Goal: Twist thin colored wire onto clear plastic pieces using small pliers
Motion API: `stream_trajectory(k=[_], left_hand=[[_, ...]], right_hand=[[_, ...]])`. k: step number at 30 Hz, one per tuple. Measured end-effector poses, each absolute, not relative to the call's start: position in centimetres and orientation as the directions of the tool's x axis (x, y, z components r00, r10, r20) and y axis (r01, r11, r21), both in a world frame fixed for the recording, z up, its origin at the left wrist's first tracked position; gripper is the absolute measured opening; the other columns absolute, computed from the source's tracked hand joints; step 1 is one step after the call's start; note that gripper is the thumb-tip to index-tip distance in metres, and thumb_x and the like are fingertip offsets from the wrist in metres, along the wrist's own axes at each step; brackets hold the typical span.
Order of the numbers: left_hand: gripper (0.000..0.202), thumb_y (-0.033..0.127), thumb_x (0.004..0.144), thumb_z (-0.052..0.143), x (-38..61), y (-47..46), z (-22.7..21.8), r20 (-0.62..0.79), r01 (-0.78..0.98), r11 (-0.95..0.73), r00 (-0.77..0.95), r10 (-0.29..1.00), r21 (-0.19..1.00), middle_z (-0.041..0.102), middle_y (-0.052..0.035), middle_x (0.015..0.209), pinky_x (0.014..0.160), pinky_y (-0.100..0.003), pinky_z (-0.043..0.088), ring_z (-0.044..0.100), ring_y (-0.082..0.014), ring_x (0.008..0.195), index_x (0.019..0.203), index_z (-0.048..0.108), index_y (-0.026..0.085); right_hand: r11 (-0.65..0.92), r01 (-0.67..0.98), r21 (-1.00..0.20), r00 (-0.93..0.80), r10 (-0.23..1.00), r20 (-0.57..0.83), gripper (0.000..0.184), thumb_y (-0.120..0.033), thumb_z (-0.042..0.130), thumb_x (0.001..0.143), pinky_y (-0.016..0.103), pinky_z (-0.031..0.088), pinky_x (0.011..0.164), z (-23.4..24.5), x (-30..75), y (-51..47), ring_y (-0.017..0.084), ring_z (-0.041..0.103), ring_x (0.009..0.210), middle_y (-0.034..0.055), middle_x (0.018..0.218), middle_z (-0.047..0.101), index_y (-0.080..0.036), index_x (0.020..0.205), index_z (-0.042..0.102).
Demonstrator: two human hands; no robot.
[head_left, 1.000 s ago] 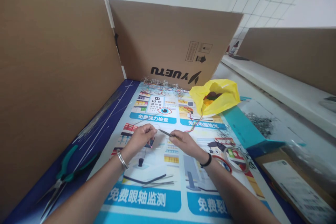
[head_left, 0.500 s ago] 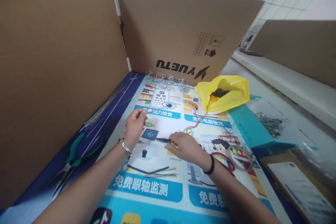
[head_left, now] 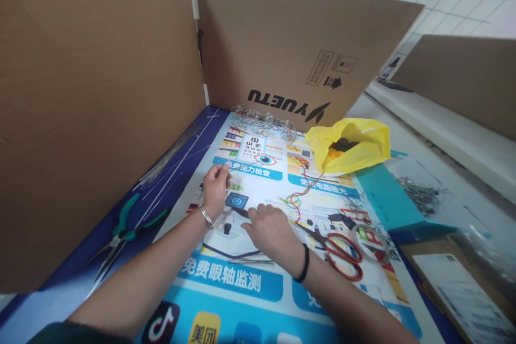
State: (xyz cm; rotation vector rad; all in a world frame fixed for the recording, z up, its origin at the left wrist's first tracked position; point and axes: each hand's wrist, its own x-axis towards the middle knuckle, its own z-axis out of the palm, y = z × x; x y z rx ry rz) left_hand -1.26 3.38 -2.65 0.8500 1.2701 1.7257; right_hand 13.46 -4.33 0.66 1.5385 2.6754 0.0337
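Observation:
My left hand (head_left: 216, 188) is closed in a pinch over the printed sheet; whatever its fingertips hold is too fine to make out. To the right, my right hand (head_left: 271, 231) wraps around a small tool with a dark pointed tip (head_left: 241, 212). The tip points left toward my left hand, and its handle is hidden in my palm. Red-handled scissors (head_left: 344, 255) lie beside my right forearm. Beyond my right hand, several coloured strings (head_left: 296, 200) run to a yellow bag (head_left: 355, 158).
Teal-handled pliers (head_left: 129, 231) and thin wires (head_left: 169, 158) lie at the left. Cardboard walls (head_left: 290, 37) stand at the left and back. Tangled wire pieces (head_left: 264, 118) line the back edge. A roll of tape (head_left: 373, 244) and a box (head_left: 463, 285) are at the right.
My right hand has shifted a little left and nearer to me with the tool, and the scissors show more fully. My left hand stays pinched. The whole view has shifted slightly.

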Motion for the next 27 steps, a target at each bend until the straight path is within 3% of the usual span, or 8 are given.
stream_trajectory(k=[10, 15, 20, 27], left_hand=[[0.024, 0.038, 0.072, 0.063, -1.5, 3.2, -2.1, 0.049, -0.26, -0.147, -0.348, 0.936, 0.954, 0.051, 0.0047, 0.056, 0.042, -0.018, 0.033, 0.04, -0.0055, 0.044, 0.067, 0.053, 0.017], [0.024, 0.039, 0.075, 0.062, -2.1, 2.9, -1.0, 0.001, -0.348, -0.013, -0.036, 0.999, 0.937, 0.057, 0.0017, 0.067, 0.042, -0.017, 0.032, 0.043, -0.0053, 0.047, 0.07, 0.054, 0.017], [0.025, 0.039, 0.073, 0.065, -1.9, 2.2, -0.2, -0.11, -0.222, 0.171, 0.264, 0.958, 0.96, 0.064, -0.0049, 0.082, 0.042, -0.018, 0.032, 0.049, -0.007, 0.051, 0.072, 0.058, 0.016], [0.023, 0.037, 0.076, 0.062, -1.2, 1.6, -0.3, -0.078, -0.172, 0.152, 0.377, 0.923, 0.973, 0.056, -0.0006, 0.061, 0.047, -0.02, 0.032, 0.046, -0.0078, 0.049, 0.072, 0.061, 0.014]], right_hand=[[0.498, 0.865, 0.055, -0.499, 0.866, 0.008, 0.027, -0.044, 0.047, 0.088, 0.029, 0.037, 0.062, 0.3, 14.8, -3.4, 0.022, 0.057, 0.078, 0.0076, 0.084, 0.061, -0.019, 0.09, 0.057], [0.403, 0.91, 0.094, -0.41, 0.909, 0.071, 0.031, -0.044, 0.04, 0.091, 0.031, 0.036, 0.064, 1.3, 17.2, -1.9, 0.023, 0.056, 0.08, 0.0089, 0.085, 0.06, -0.018, 0.092, 0.058], [0.326, 0.942, 0.084, -0.333, 0.938, 0.098, 0.032, -0.041, 0.038, 0.092, 0.032, 0.035, 0.069, 2.0, 18.7, -1.0, 0.024, 0.053, 0.086, 0.0121, 0.089, 0.059, -0.016, 0.095, 0.058], [0.359, 0.932, 0.047, -0.362, 0.927, 0.099, 0.032, -0.043, 0.039, 0.092, 0.029, 0.034, 0.068, 1.7, 18.7, -1.1, 0.022, 0.053, 0.083, 0.0109, 0.089, 0.059, -0.017, 0.095, 0.057]])
